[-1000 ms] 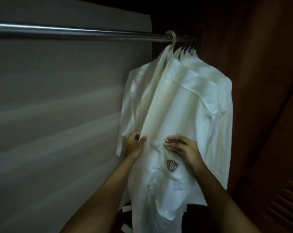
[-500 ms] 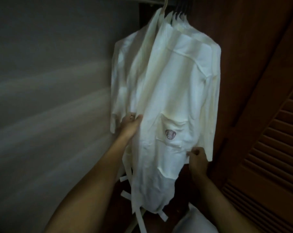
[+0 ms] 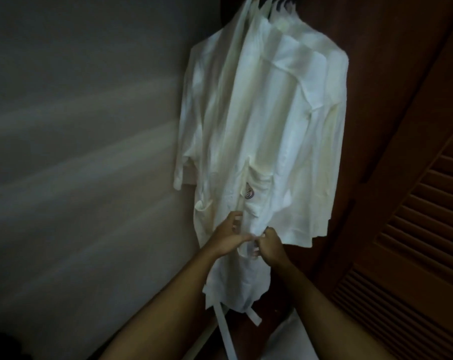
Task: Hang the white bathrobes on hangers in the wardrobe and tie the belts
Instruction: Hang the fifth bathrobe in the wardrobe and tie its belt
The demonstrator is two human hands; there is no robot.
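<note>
Now two hands: left grip [image 3: 226, 236] and right grip [image 3: 270, 245] both pinching front bathrobe [image 3: 261, 120] fabric at waist.

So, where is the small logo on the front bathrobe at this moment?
In the head view, the logo sits on the gathered chest pocket of the front bathrobe, near the middle of the picture, just above the left hand and right hand.
</note>
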